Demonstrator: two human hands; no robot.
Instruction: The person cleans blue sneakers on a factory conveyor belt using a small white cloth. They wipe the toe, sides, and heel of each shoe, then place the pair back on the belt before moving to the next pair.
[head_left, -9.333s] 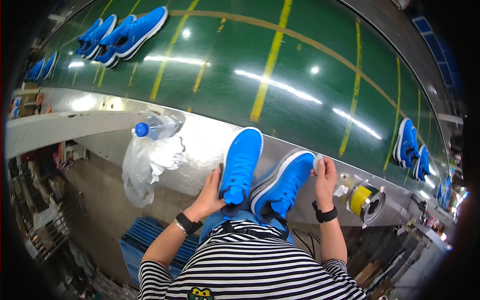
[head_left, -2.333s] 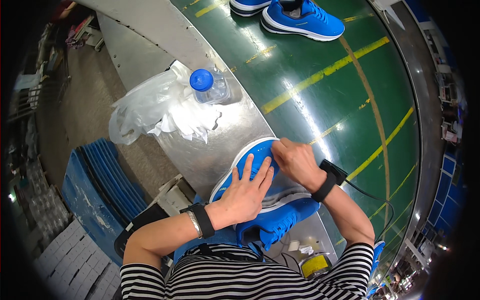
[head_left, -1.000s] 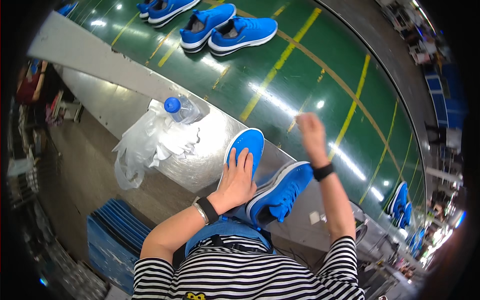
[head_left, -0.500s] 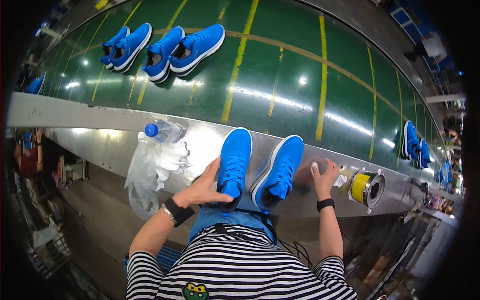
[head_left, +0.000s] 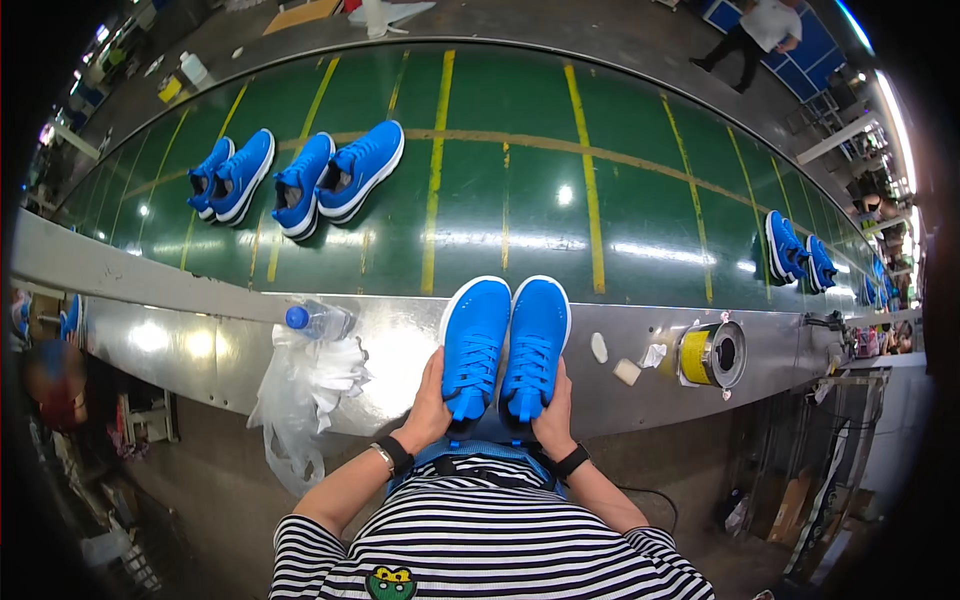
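Note:
A pair of blue sneakers with white soles is held side by side in front of me, toes pointing away, over the near edge of the metal ledge [head_left: 400, 365]. My left hand [head_left: 430, 402] grips the left sneaker [head_left: 473, 340] at its outer side, near the heel. Around the outer heel side of the right sneaker [head_left: 537, 340] my right hand [head_left: 556, 410] is closed. The two shoes nearly touch along their inner sides. Most of the fingers are hidden beneath the shoes.
Beyond the ledge runs a green conveyor belt [head_left: 520, 220] with several blue sneakers [head_left: 360, 170] at left and more at right. A bottle [head_left: 322, 320] and a plastic bag [head_left: 290, 400] lie left; a white pad [head_left: 599, 348], a beige block [head_left: 627, 371] and a metal can [head_left: 712, 355] sit right.
My right hand has left the white pad and taken hold of the right sneaker. The two sneakers now stand closer together and straighter. The view has tilted up, showing more beyond the belt.

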